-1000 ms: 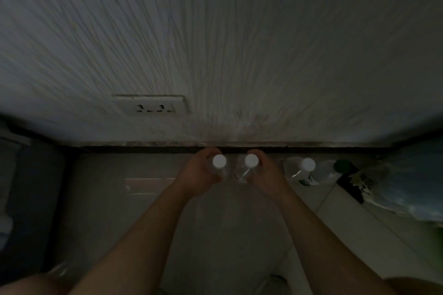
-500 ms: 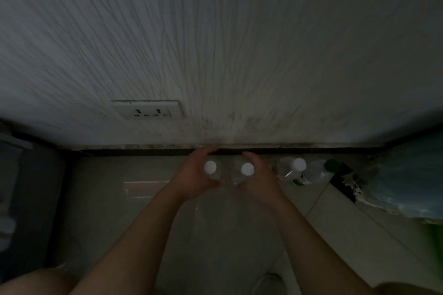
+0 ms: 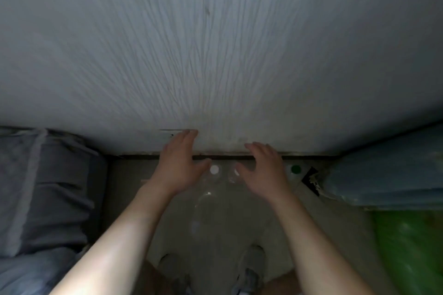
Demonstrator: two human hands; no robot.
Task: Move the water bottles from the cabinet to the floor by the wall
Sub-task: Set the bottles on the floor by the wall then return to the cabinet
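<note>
Two clear plastic white-capped water bottles (image 3: pixel 214 169) stand upright on the pale tiled floor (image 3: pixel 242 223) at its edge under the white textured wall (image 3: pixel 215 55). Their long axes are vertical, caps pointing up at the camera. The left hand (image 3: pixel 177 165) and right hand (image 3: pixel 261 171) hover above with fingers spread, holding nothing. The bottles lie between and below the thumbs, about equally near both.

The light is dim, grey and soft. The wall (image 3: pixel 215 43) at 12 o'clock is the palest area; the floor (image 3: pixel 227 223) toward 6 o'clock is darker. The left forearm (image 3: pixel 127 230) at 7 o'clock carries a faint sheen. Wide-angle distortion bows the wall's base and fans its streaks outward. Blur softens everything: the clear bottles (image 3: pixel 211 182) barely show, and the 3 and 9 o'clock edges smear.
</note>
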